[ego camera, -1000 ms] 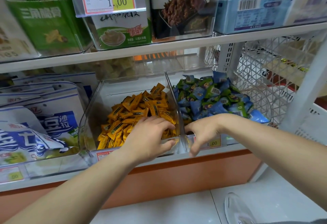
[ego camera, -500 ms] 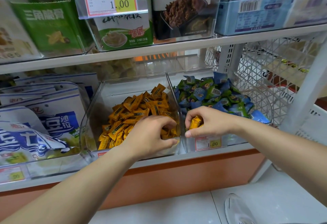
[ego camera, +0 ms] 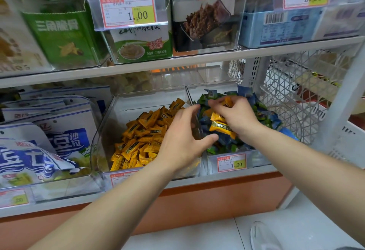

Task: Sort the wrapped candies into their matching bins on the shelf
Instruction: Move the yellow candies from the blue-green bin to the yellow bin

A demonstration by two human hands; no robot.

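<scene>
Orange candies (ego camera: 220, 125) sit clenched in the grip of the right hand (ego camera: 239, 117), over the blue-candy bin (ego camera: 256, 158), centre right. The orange bin (ego camera: 102, 131) lies just left, past the divider (ego camera: 189, 96) that the loosely cupped, candy-free left hand (ego camera: 181, 141) straddles.

Both clear bins stand open on top, and the way in is the gap between the heaps and the upper shelf (ego camera: 177, 63) close overhead. A thin clear divider (ego camera: 190, 99) rises between the left bin (ego camera: 102, 131) and the right bin (ego camera: 256, 158). The left hand (ego camera: 183, 137) straddles its top edge. The right hand (ego camera: 237, 115), pinching an orange candy (ego camera: 227, 101), takes up the room over the blue and green candies (ego camera: 227, 144). A wire basket (ego camera: 286, 95) and a white post (ego camera: 339, 99) close off the right side, and snack bags (ego camera: 59, 131) crowd the left.
</scene>
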